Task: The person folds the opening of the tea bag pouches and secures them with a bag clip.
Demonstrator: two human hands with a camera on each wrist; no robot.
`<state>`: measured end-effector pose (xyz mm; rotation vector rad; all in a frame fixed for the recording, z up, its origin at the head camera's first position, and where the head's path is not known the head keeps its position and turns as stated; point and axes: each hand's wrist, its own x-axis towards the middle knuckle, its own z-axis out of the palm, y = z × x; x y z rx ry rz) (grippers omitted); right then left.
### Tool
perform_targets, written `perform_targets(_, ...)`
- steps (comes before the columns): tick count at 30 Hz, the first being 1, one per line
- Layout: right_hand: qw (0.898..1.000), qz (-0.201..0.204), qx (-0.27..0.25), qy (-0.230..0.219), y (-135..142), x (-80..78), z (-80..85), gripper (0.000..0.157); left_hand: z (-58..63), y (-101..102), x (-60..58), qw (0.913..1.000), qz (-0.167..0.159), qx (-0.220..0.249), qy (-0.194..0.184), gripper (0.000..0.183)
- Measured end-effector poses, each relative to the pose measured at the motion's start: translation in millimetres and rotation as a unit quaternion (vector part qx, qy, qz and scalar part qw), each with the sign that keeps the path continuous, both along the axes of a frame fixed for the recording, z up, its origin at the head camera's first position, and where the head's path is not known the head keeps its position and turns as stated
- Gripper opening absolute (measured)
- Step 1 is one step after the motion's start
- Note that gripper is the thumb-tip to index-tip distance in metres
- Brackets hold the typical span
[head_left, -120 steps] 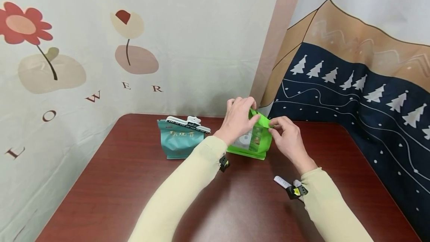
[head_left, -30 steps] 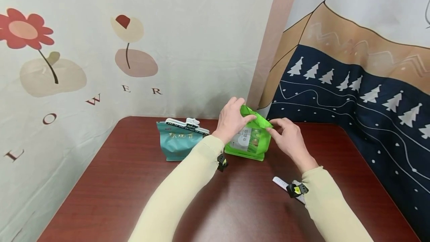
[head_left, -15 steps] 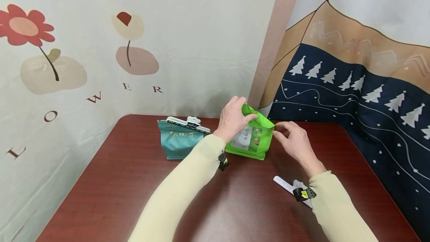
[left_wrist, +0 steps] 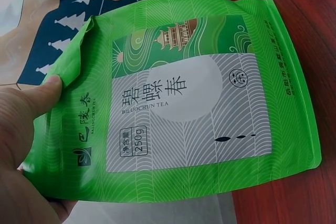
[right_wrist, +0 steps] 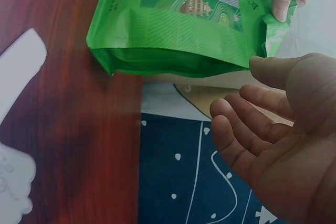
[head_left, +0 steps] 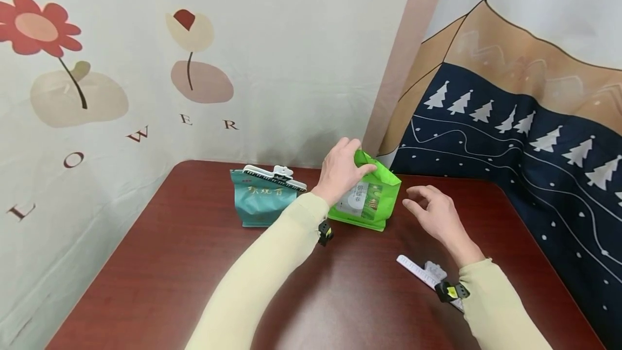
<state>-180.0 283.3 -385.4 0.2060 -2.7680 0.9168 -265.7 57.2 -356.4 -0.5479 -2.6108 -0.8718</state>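
On the green bag (left_wrist: 178,93), only the left wrist view shows "250g" (left_wrist: 139,140)

The right grip (head_left: 434,213) has come away from the green bag (head_left: 387,199), whose upper corner now lies just to its left. More of the white clip (head_left: 414,269) shows below that grip, and more of the bag's label (head_left: 356,200) below the left grip (head_left: 341,170).
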Motion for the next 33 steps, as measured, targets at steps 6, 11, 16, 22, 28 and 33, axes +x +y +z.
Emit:
perform_targets(6,1.000,0.001,0.007,-0.010,6,4.9,-6.0,0.029,0.8,0,0.1,1.0000,-0.001,-0.007,0.000,0.041)
perform_targets(11,1.000,-0.002,0.020,-0.022,12,9.3,-9.5,0.030,1.3,1,0.1,1.0000,-0.003,-0.005,-0.001,0.040)
perform_targets(16,0.998,-0.002,0.035,-0.050,17,16.2,-14.7,0.032,1.1,0,-0.1,1.0000,-0.005,-0.003,-0.004,0.039)
perform_targets(22,0.996,0.009,0.049,-0.070,23,23.2,-22.9,0.035,0.9,-1,1.2,1.0000,-0.005,0.000,-0.009,0.038)
perform_targets(28,0.995,0.020,0.060,-0.083,30,29.8,-29.7,0.035,0.7,-1,0.9,0.9999,-0.001,-0.005,-0.010,0.038)
perform_targets(33,0.992,0.028,0.066,-0.106,36,35.6,-35.8,0.033,1.3,-1,0.6,1.0000,-0.003,-0.006,-0.008,0.039)
